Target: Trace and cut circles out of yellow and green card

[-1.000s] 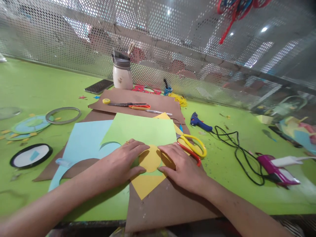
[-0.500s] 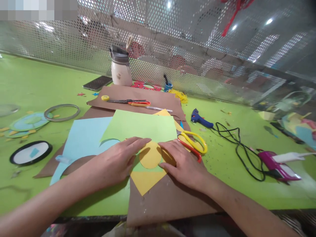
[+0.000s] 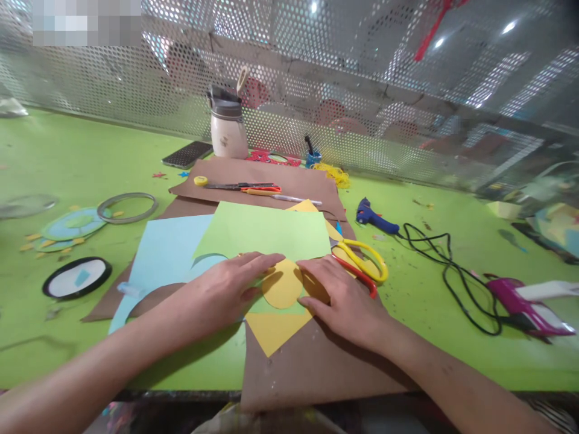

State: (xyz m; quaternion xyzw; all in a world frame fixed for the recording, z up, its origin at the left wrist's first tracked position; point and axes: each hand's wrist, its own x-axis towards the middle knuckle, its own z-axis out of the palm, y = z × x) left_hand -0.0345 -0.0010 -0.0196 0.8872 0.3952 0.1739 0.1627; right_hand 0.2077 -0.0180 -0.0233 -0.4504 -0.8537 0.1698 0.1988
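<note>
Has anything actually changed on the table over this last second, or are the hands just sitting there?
Hardly anything. Both hands stay pressed flat: the left hand on the green paper, the right hand beside the yellow circle between them. Nothing was picked up or released. The slight shift of everything comes from the head camera moving. The scissors and glue gun lie as before.

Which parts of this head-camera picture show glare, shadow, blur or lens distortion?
Head view: glare spots on the perforated metal screen; soft shadows beneath the left hand and right hand on the brown paper; table edge bows from wide-angle distortion; forearms and frame corners look smeared; a pixelated block sits top left.
</note>
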